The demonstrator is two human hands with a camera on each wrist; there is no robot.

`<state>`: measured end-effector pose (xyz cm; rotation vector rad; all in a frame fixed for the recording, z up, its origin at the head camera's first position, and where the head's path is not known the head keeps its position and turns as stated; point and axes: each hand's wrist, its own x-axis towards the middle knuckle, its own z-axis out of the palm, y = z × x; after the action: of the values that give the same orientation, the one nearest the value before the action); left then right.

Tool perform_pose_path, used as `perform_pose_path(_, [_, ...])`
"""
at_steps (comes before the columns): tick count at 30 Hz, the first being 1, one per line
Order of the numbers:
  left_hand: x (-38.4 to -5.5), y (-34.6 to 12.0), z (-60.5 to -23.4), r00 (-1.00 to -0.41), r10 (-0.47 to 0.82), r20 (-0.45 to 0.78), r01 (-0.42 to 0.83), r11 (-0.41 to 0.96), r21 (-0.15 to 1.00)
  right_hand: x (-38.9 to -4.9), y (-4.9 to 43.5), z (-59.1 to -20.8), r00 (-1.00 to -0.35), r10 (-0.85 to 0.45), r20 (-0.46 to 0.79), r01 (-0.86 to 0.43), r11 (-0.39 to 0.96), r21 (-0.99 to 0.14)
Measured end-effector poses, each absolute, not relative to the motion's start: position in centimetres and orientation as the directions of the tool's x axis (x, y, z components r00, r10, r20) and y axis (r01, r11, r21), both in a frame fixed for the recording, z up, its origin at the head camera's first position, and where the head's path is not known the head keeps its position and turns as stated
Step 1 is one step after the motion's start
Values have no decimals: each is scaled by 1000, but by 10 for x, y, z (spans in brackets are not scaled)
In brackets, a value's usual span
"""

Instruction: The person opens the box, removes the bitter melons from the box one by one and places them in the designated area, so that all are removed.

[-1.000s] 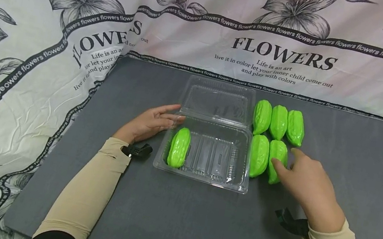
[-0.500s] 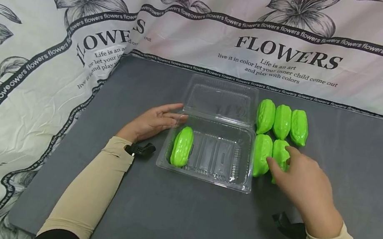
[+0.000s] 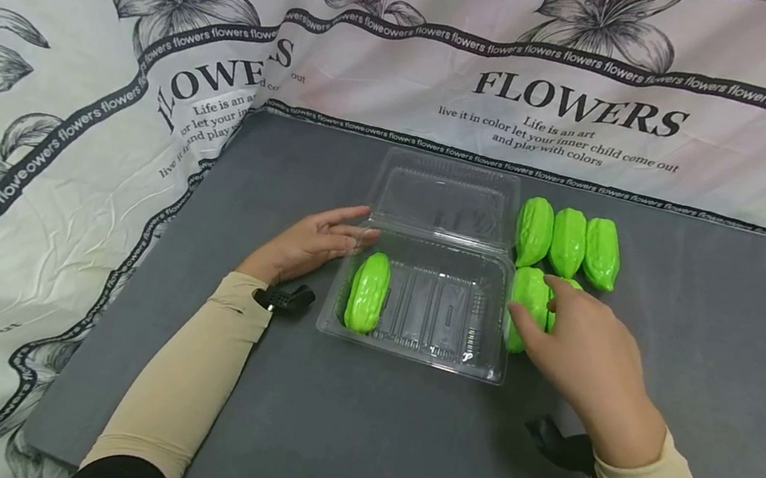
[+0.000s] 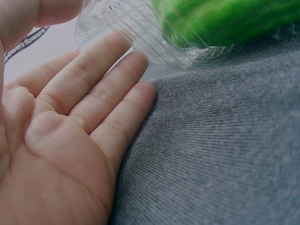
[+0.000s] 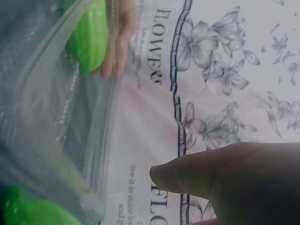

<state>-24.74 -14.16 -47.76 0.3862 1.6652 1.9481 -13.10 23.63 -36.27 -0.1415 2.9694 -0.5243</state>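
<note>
An open clear plastic box (image 3: 409,355) lies mid-table, its lid folded back. One glossy green ridged fruit (image 3: 368,293) stands at the left end inside it. My left hand (image 3: 306,243) lies at the box's left side; in the left wrist view its straight fingers (image 4: 108,89) reach the clear wall. My right hand (image 3: 587,358) hovers over the near pair of loose fruits just right of the box, thumb and forefinger spread. The thumb tip overlaps the left fruit (image 3: 533,285) of that pair, and the hand hides most of the other one.
Behind that pair, a row of three more green fruits (image 3: 568,243) lies beside the lid (image 3: 448,186). Everything sits on a grey tabletop (image 3: 356,446). A flower-printed cloth (image 3: 365,71) hangs along its back and left side.
My right hand has moved left, from the right fruit of the near pair toward the left one beside the box. The left hand stays at the box; the head view has shifted slightly.
</note>
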Motion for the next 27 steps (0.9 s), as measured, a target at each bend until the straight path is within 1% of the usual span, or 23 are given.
perform_pose_path(5, [-249,-141,-478,-809,574,-125,-211,-86,974,-133,223,-356,-985,-138,-100,-95,932,-350])
perform_pose_path(10, [-248,-141,-478,-812,570,-124,-217,-98,971,-137,205,-350,-979,-194,-70,-158,923,-350])
perform_pose_path(15, [-247,-141,-478,-811,573,-121,-215,-98,972,-139,188,-345,-970,-237,-47,-203,905,-374])
perform_pose_path(22, [-247,-142,-477,-812,573,-111,-207,-104,973,-143,164,-347,-962,-271,-35,-237,891,-388])
perform_pose_path(27, [-246,-142,-475,-812,572,-117,-209,-97,973,-145,148,-350,-955,-292,-49,-251,886,-389])
